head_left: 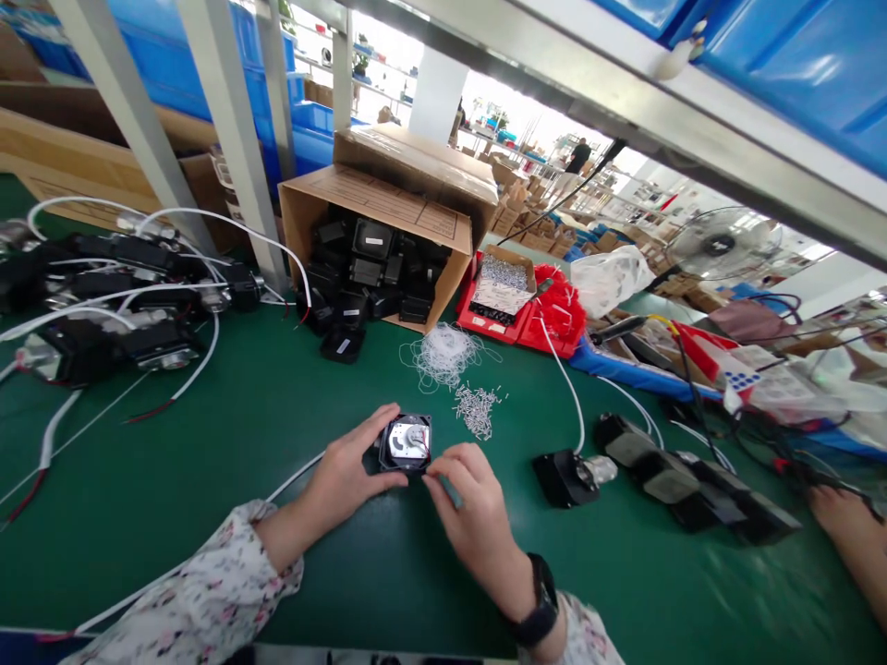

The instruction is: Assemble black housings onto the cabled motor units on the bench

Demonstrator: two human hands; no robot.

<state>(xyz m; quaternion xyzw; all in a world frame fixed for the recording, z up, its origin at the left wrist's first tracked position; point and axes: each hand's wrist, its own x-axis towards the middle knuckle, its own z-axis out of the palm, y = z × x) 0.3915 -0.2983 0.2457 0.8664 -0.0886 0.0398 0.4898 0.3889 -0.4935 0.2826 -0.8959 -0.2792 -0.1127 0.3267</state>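
Observation:
An open, squarish black housing (389,457) with a white plate (408,441) and red wires inside rests on the green bench in front of me. My left hand (353,457) grips it from the left, thumb along the near edge and fingers at the far side. Thumb and forefinger of my right hand (467,494) are pinched together at the housing's near right corner; whatever they hold is too small to make out. A white cable (297,476) runs from the housing's left side beneath my left forearm. Just beyond lies a heap of small screws (477,411).
Tangled clear rings or thread (443,356) lie behind the screws. A cardboard box (443,286) holds black covers. Red bins (565,319) stand right of it. Cabled black units (145,305) crowd the left; more black units (655,471) line the right, near another person's hand (842,517).

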